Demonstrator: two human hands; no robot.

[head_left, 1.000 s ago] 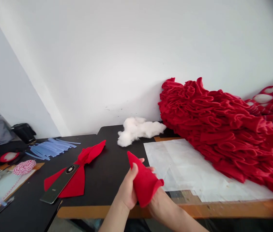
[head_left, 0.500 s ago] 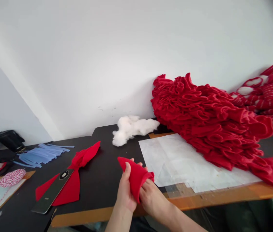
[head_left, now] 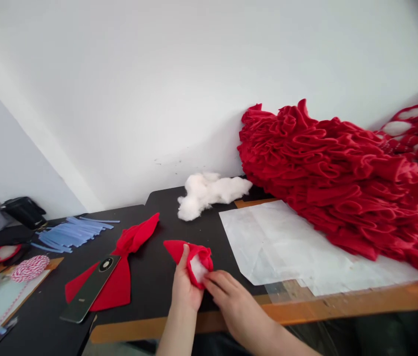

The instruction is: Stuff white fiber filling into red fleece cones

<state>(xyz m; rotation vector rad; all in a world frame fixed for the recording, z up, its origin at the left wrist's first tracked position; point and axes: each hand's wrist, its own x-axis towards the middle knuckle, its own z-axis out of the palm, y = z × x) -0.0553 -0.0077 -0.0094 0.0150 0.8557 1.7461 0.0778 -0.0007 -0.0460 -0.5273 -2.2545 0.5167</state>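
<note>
My left hand [head_left: 187, 289] is wrapped around a red fabric cone [head_left: 179, 251], with the thumb lying across its side. The pointed tip aims to the upper left, and the open end faces my right hand. White stuffing [head_left: 197, 269] shows inside that opening. My right hand [head_left: 229, 294] has its fingers pressed together at the lower rim of the cone, their tips partly hidden there. Beyond my hands, a loose clump of white stuffing [head_left: 209, 193] lies on the black table [head_left: 153, 277].
A big pile of red fabric pieces [head_left: 327, 173] leans on the wall at right, over white sheets [head_left: 268, 242]. Left are a phone [head_left: 90, 291] on knotted red fabric [head_left: 118, 289], blue strips [head_left: 73, 232], red-white twine [head_left: 30, 268] and a black case [head_left: 23, 211].
My right hand has come out of the cone to its rim, and white stuffing now shows in the opening. The cone has shifted slightly left. The view has turned a little left.
</note>
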